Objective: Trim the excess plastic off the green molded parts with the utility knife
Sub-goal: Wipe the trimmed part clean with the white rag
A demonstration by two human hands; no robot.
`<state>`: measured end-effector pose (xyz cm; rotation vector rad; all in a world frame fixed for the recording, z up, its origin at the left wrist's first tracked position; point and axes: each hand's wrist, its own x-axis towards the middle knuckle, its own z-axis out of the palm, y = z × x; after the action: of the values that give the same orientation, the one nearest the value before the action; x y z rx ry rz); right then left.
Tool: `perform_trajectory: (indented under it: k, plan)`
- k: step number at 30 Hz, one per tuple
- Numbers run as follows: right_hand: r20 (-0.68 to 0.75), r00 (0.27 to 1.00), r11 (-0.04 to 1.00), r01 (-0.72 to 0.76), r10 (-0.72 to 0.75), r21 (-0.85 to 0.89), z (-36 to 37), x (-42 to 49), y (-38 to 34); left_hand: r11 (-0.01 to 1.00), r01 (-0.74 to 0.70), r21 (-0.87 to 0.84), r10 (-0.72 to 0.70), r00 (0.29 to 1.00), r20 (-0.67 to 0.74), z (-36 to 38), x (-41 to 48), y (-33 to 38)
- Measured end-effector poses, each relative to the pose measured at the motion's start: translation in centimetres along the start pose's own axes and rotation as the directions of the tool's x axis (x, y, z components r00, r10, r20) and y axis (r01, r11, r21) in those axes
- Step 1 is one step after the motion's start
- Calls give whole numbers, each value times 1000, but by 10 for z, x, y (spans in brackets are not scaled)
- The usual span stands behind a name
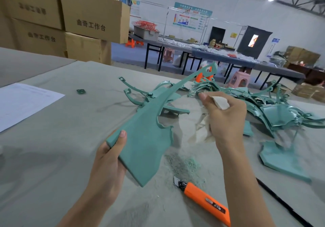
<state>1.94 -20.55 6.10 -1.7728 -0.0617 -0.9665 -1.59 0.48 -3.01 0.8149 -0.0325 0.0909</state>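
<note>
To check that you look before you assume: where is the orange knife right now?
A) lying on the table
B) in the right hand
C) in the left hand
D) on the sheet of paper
A: the knife lies on the table; the right hand holds a cloth and the left hand grips a green part.

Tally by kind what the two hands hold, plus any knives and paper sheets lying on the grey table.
Green molded part, held by the left hand: 1
Cloth, gripped by the right hand: 1
Utility knife, lying on the table: 1
Paper sheet, lying on the table: 1
Total: 4
</note>
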Motion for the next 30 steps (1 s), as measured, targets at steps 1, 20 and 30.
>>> perform_trajectory:
  k: [1,20,30]
  plan:
    - [27,1000,1000,-13,13,-13,-1,-1,3,1000,-2,-1,2,1000,-5,-1,0,0]
    - [86,958,893,-285,272,349,-24,8,-19,992,-77,96,77,997,0,-7,3,0]
    - [312,897,659,-441,312,609,-18,8,-16,993,-63,104,61,998,19,-8,3,3]
